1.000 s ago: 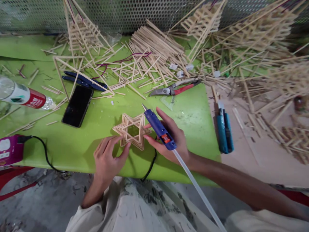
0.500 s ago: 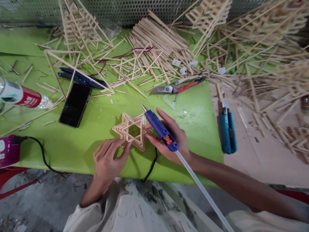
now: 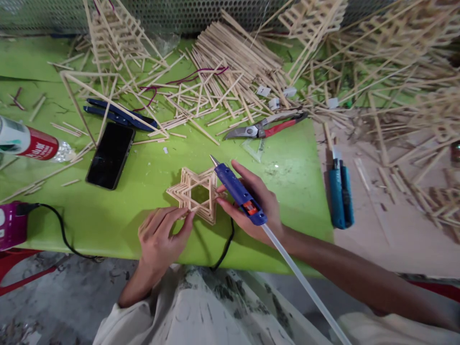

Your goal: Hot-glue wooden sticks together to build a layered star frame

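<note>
A star of stacked thin wooden sticks, six-pointed with an opening in its middle, lies on the green table before me. My left hand pinches its lower left edge between thumb and fingers. In my right hand rests a blue hot glue gun, its metal nozzle pointing up and left above the star's upper right. A long clear glue stick runs out of the gun's back end over my right forearm. Fingertips of the right hand also touch the star's right side. The gun's handle is hidden by the hand.
A phone, blue-handled pliers and a plastic bottle lie left. Red-handled pruning shears lie beyond the star, before a stick pile. A teal cutter lies right. A black cord hangs over the front edge.
Both hands, the star and the glue gun stay nearly where they were. Only the camera view has shifted slightly.
</note>
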Available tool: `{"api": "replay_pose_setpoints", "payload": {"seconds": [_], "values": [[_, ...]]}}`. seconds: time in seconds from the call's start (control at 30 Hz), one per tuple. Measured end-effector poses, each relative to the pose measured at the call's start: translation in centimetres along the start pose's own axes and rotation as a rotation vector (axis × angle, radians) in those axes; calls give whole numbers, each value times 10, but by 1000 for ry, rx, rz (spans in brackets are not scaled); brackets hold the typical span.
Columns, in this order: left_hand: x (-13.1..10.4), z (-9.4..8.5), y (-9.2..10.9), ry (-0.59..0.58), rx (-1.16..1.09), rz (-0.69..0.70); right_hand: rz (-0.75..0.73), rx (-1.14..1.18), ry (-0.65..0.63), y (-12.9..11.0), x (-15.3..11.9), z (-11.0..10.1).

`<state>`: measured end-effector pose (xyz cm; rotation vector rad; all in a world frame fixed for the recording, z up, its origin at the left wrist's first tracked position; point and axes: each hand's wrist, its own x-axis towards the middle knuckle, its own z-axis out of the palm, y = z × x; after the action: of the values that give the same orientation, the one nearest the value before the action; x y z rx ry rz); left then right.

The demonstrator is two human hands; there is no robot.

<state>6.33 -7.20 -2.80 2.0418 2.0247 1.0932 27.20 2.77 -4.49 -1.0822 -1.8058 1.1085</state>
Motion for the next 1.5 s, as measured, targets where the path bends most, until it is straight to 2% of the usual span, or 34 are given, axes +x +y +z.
{"api": "replay_pose_setpoints", "payload": {"seconds": [0.73, 1.23, 1.37, 1.43, 1.5], "values": [[2, 0, -2, 21, -14, 35, -83, 14, 4, -2, 3, -1], [1, 0, -2, 23, 3, 38, -43, 1, -12, 4, -1, -3], [0, -1, -2, 41, 9, 0, -37, 19, -2, 2, 0, -3], [1, -4, -3, 9, 20, -34, -47, 36, 16, 0, 3, -4], [3, -8, -7, -90, 38, -63, -62, 57, 37, -3, 6, -5]]}}
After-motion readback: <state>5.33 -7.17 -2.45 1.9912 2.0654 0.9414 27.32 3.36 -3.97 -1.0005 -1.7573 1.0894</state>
